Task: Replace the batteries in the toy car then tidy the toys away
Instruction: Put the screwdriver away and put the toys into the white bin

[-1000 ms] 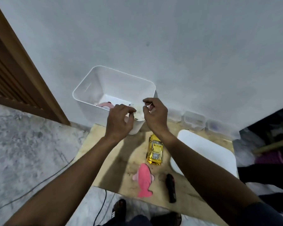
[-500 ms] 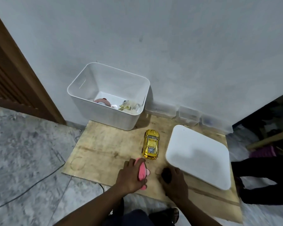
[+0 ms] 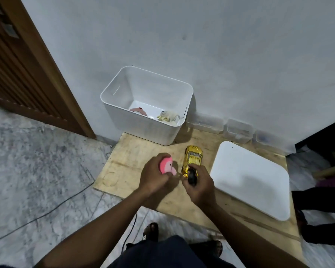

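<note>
Your left hand (image 3: 155, 174): closed round a pink soft toy (image 3: 166, 165), lifted just clear of the board. Your right hand (image 3: 198, 183): closed round a small dark object (image 3: 192, 176), too hidden to identify, just in front of the car's near end.

Wooden board (image 3: 128, 161): flat work surface on the floor, bare on its left part. Its near edge sits just beside your feet.

White lid (image 3: 249, 178): lies flat on the board's right side, just right of the car. Leaves only a narrow lane there.

White bin (image 3: 143, 124): open-topped, against the wall at the board's far edge. Holds a cream plush toy (image 3: 168, 117) and a pink-rimmed item (image 3: 137, 111). Plenty of room inside. Rim is high, so lift well over it, don't slide.

Toy car (image 3: 192, 159): gold, glossy, standing on its wheels between your hands and the bin. Likely a hard, light, slippery shell. Take it across the body at the doors, not by the roof. Wheels may roll if nudged.

Pink soft toy: judged light and squashy. Any grip holds, safe to drop in.

Small dark object: judged rigid and light. Keep a full-finger wrap.
</note>
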### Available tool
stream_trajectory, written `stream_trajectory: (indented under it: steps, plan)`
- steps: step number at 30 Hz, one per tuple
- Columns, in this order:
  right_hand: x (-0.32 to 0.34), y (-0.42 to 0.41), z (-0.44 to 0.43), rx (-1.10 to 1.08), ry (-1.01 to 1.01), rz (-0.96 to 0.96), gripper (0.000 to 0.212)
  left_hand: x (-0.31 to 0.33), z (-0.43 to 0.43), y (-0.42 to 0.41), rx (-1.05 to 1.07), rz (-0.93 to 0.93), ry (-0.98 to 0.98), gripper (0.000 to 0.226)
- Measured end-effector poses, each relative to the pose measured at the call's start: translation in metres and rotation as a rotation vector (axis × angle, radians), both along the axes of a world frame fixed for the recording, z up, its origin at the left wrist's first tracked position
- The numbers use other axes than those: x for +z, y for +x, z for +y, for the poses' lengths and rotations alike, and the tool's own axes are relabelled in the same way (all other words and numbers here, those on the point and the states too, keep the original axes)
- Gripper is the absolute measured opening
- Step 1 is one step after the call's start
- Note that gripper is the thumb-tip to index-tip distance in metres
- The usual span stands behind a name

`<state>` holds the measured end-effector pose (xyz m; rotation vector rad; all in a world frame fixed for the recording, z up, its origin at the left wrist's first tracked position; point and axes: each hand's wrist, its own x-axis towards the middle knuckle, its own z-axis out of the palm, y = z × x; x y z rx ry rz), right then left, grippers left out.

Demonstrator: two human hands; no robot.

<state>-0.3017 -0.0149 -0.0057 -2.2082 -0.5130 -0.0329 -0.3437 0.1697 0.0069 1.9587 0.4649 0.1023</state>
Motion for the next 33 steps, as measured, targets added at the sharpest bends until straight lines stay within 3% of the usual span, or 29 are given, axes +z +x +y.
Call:
stream_trajectory:
  steps: [8, 12, 16, 19, 27, 33]
  plan:
    - [0.102, 0.049, 0.093, -0.003, 0.37, -0.115, 0.042, 0.08, 0.037, 0.036, 0.239, -0.54, -0.033, 0.056]
    - [0.135, 0.086, 0.131, 0.011, 0.47, -0.119, 0.035, 0.117, 0.065, 0.073, 0.294, -0.646, 0.052, 0.052]
    - [0.147, 0.131, 0.167, -0.087, 0.529, 0.109, 0.034, 0.141, 0.105, 0.117, 0.294, -0.496, 0.173, 0.05]
    - [0.144, 0.166, 0.187, -0.12, 0.326, 0.264, 0.046, 0.142, 0.135, 0.148, 0.167, -0.35, 0.215, 0.044]
    - [0.093, 0.224, 0.214, 0.049, -0.264, 0.417, 0.073, 0.106, 0.173, 0.196, -0.06, 0.082, 0.36, 0.054]
    - [0.067, 0.237, 0.226, 0.037, -0.32, 0.515, 0.072, 0.075, 0.186, 0.21, -0.202, 0.275, 0.51, 0.062]
